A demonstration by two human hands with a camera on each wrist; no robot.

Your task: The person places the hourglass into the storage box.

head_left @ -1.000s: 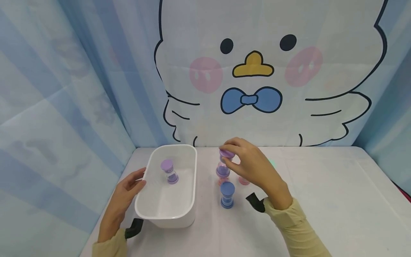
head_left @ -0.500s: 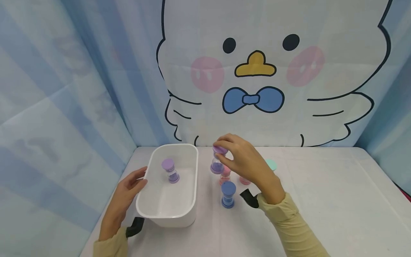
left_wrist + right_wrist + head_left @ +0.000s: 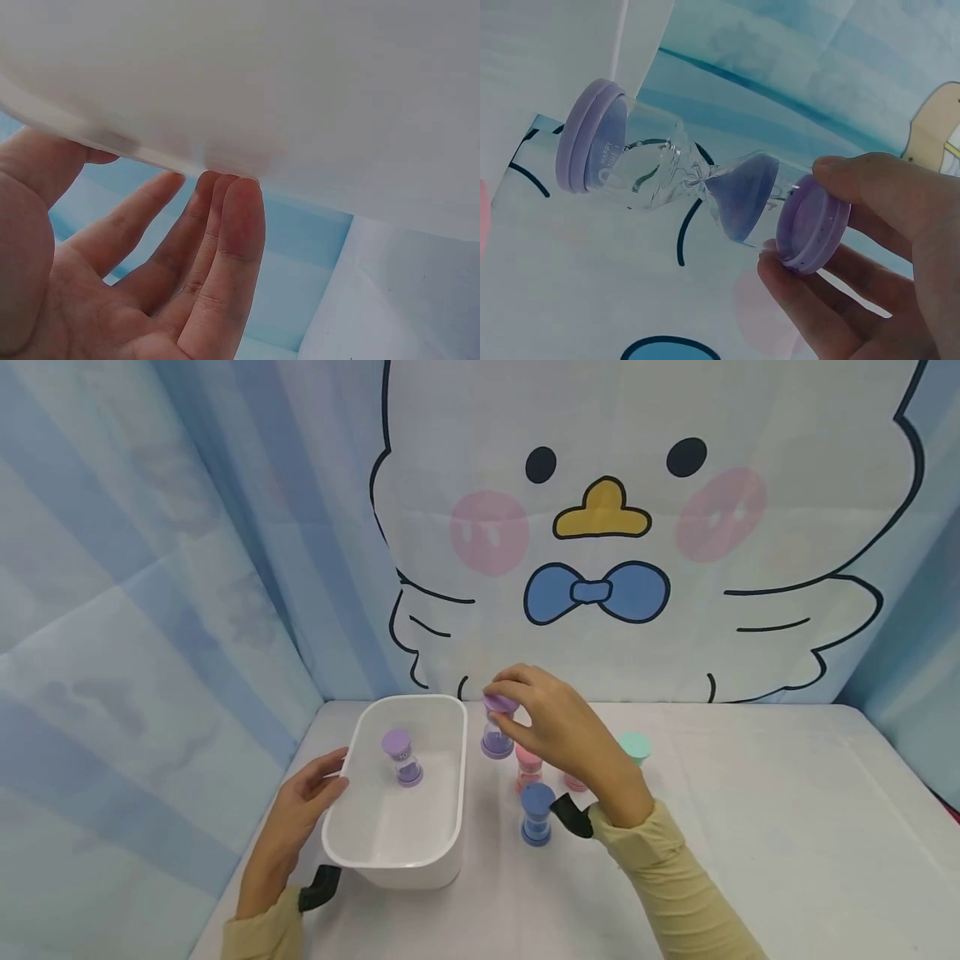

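My right hand [image 3: 558,720] pinches a purple hourglass [image 3: 497,742] by its top cap, holding it upright to the right of a white bin [image 3: 452,852]. In the right wrist view, thumb and fingertips grip one cap of the hourglass [image 3: 739,191], and purple sand shows in the bulb beside that cap. The fingers of my left hand [image 3: 295,814] touch the bin's left side. Up close in the left wrist view, these fingertips [image 3: 244,214] rest against the bin's wall [image 3: 315,120]. Another purple hourglass [image 3: 403,760] stands inside the bin.
A blue hourglass [image 3: 536,814] stands on the white table right of the bin. Behind it is a pink hourglass [image 3: 528,760]; another pink one [image 3: 575,782] is partly hidden by my right hand. A mint-green cap [image 3: 635,746] shows beyond my wrist. A cartoon-printed curtain [image 3: 600,652] backs the table.
My right hand has lifted the purple hourglass off the spot by the pink one and moved it left, toward the bin. The left hand stays at the bin's side.
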